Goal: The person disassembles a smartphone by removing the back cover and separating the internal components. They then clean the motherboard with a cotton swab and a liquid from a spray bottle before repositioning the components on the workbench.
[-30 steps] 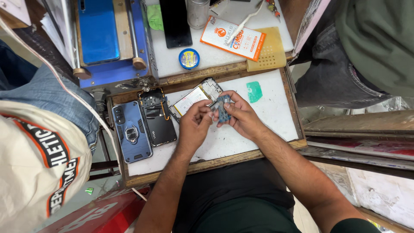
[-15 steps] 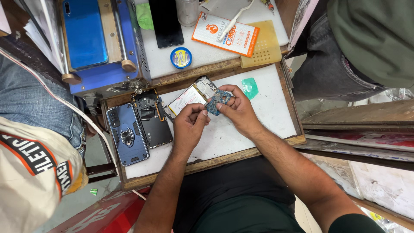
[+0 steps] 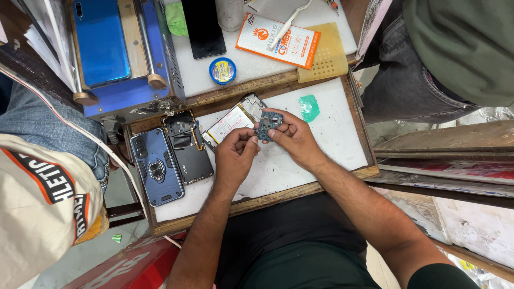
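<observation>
An orange and white flat packet lies at the far end of the table, beside a yellow perforated pad. Near it sits a small round blue tin with a yellow label, lid on. A green sticker lies on the white board. At the left are a blue phone case and a black phone back.

Both hands meet above an opened phone. The right hand pinches a small blue circuit board between thumb and fingers; the left hand, fingers curled, touches the board's lower edge with its fingertips.
</observation>
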The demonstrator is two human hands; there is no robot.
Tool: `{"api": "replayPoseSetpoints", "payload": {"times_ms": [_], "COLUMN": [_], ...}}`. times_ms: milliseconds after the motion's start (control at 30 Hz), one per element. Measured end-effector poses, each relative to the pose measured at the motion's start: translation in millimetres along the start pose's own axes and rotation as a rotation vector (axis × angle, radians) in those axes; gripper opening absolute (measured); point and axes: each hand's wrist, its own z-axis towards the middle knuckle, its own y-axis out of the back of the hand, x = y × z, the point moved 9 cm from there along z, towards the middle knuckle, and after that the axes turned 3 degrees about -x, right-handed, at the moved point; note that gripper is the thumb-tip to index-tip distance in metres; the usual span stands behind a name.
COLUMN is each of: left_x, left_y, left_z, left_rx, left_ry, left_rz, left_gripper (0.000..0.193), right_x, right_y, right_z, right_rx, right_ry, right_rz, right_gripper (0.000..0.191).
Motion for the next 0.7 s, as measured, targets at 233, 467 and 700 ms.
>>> {"api": "replayPoseSetpoints", "payload": {"times_ms": [233,467,700], "left_x": [-46,-59,-42], "left_y": [4,3,5], "left_z": [-12,-15,-6], "left_rx": [-0.1,-0.135,-0.128], "left_ry": [-0.328,-0.4,-0.256], "left_rz": [0.225,0.336,0.316], "left_gripper": [0.011,0.02,0.018], "right_x": [22,23,14], "right_y": [-14,-25,-9], "right_z": [-13,-15,-11], "right_rx": [-0.057,-0.024,-0.095], "right_ry": [0.304,0.27,0.103], "right_rz": [-0.566,-0.758,-0.534], "right_gripper": [0.033,0.037,0.033]}}
